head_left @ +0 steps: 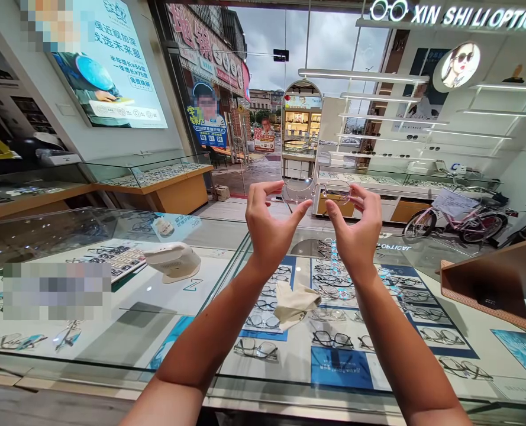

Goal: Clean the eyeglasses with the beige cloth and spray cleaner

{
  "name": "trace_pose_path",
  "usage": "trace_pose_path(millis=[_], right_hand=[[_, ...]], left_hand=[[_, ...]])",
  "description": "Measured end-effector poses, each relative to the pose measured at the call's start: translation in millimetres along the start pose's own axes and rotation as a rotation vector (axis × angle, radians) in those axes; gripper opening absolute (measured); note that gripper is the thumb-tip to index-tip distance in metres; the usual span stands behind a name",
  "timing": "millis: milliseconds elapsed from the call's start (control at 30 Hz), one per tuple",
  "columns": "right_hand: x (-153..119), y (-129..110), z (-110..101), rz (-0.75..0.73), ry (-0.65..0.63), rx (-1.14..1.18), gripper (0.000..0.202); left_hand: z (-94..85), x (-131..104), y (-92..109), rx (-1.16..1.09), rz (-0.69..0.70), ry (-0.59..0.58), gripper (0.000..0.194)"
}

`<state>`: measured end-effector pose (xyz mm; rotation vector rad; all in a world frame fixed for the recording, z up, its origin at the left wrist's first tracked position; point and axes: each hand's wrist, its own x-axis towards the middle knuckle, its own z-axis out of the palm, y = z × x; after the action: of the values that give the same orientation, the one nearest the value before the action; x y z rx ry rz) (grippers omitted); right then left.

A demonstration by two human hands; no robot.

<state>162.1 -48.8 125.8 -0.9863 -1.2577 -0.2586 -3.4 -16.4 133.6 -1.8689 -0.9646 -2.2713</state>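
Both my arms reach out above the glass counter, and a pair of thin-rimmed eyeglasses [300, 190] is raised between my hands. My left hand [269, 216] grips the left side of the frame between thumb and fingers. On the other side, my right hand [355, 222] pinches the right edge, near the round lens. The lenses are clear, so the street and shop show through them. Below my hands, a crumpled beige cloth [296, 302] lies on the counter top, touched by neither hand.
Rows of eyeglasses [332, 339] fill the glass display counter [227, 349]. A white device [174, 260] stands on the left counter, and a brown wooden-edged stand [489, 278] at the right. Farther back are an arched mirror [302, 86] and a pink bicycle [462, 216].
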Motion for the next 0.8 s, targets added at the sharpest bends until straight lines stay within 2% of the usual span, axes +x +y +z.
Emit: trace_pose_path(millis=[100,300,467,700,800], right_hand=[[-1,1,1,0.004,-0.012,0.021,0.055],[-1,-2,-2,-0.075,0.050,-0.092,0.057],[-1,-3,-4,-0.088,0.055,-0.147,0.056],[-2,-7,-4,-0.055,0.034,-0.094,0.055],[-1,-8,-3,-0.041,0.027,0.006,0.050]], left_hand=[[-0.2,0,0,0.009,0.014,0.009,0.056],[5.0,1,-10,-0.132,-0.109,-0.085,0.059],[8.7,0,-14,-0.184,-0.145,-0.104,0.059],[9.8,-2,-17,-0.157,-0.111,-0.088,0.061],[10.4,-1,-24,-0.142,-0.046,-0.057,0.061]])
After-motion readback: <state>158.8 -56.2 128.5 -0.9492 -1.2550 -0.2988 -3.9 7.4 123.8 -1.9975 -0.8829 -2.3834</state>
